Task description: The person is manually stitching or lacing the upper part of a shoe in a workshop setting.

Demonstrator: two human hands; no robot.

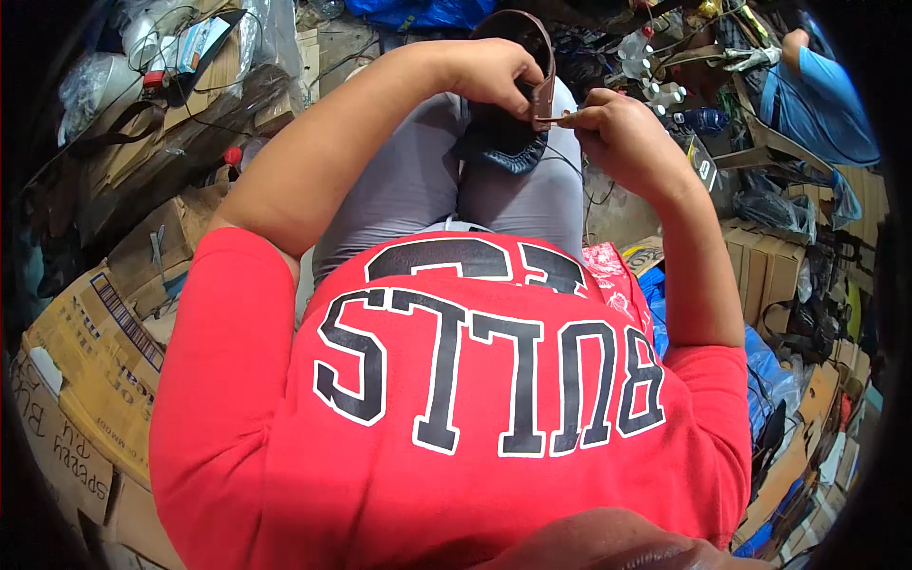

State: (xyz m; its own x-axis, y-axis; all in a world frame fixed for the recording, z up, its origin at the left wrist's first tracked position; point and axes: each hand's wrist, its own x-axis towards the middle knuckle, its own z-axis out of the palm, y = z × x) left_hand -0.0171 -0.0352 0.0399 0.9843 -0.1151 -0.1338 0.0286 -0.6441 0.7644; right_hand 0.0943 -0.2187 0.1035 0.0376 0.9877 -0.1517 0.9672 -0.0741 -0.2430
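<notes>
My left hand [494, 74] is closed on a brown-rimmed dark piece [544, 95] above my lap. It looks like footwear, but its exact kind is not clear. The brown rim curves up and away beyond my fingers, and a black, padded-looking part [513, 157] hangs below, over my thighs. From the right, my right hand [617, 133] pinches a thin brown stick-like thing [551, 121]. Its tip meets the brown rim close to my left fingertips. Whether it is a tool or a strip, I cannot tell.
Flattened cardboard boxes [90, 366] lie at the left, with clear plastic wrap [95, 90] further back. Blue plastic sheeting [418, 11] is at the far edge. At the right are several clear bottles [635, 52], a person's blue sleeve [826, 100] and stacked cardboard [765, 266].
</notes>
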